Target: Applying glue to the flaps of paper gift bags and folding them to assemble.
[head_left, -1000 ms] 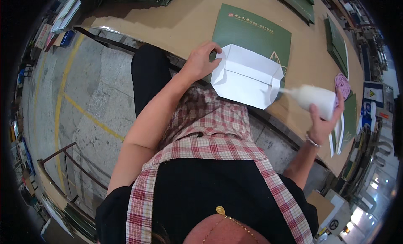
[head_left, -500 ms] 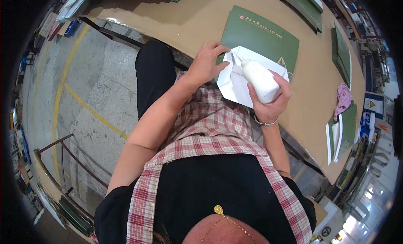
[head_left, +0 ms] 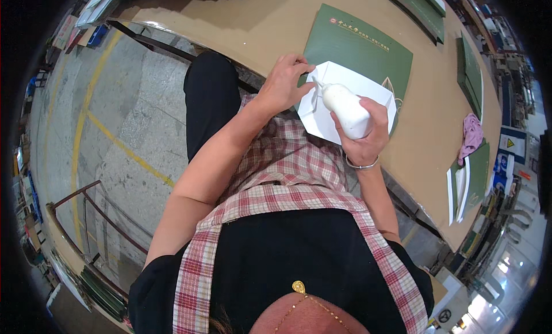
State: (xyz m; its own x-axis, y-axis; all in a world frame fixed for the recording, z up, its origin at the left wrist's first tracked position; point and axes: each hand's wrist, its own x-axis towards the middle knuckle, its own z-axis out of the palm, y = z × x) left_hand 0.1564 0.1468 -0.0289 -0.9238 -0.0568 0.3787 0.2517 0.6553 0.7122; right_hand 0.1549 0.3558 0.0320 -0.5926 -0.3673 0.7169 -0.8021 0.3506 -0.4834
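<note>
My right hand (head_left: 366,133) is wrapped round a white squeeze bottle (head_left: 348,108), tilted with its thin nozzle pointing up and left. The nozzle tip is over the left flap of the folded white end of a green paper bag (head_left: 362,43), which lies on the table. At the left edge of that white end (head_left: 325,124), my left hand (head_left: 286,84) has its thumb and fingertips on either side of the flap's edge, seeming to pinch it. Twisted cord handles (head_left: 388,87) show at the bag's right side.
The tan table (head_left: 276,23) stretches ahead and to the right. Along its right side lie more green bags (head_left: 470,75) and a pink cloth (head_left: 471,137). A metal rail (head_left: 75,202) stands at the lower left, above a grey floor with yellow lines.
My right hand has moved the bottle a little left, bringing its nozzle closer to my left fingers and the flap's left edge. My left hand has hardly moved.
</note>
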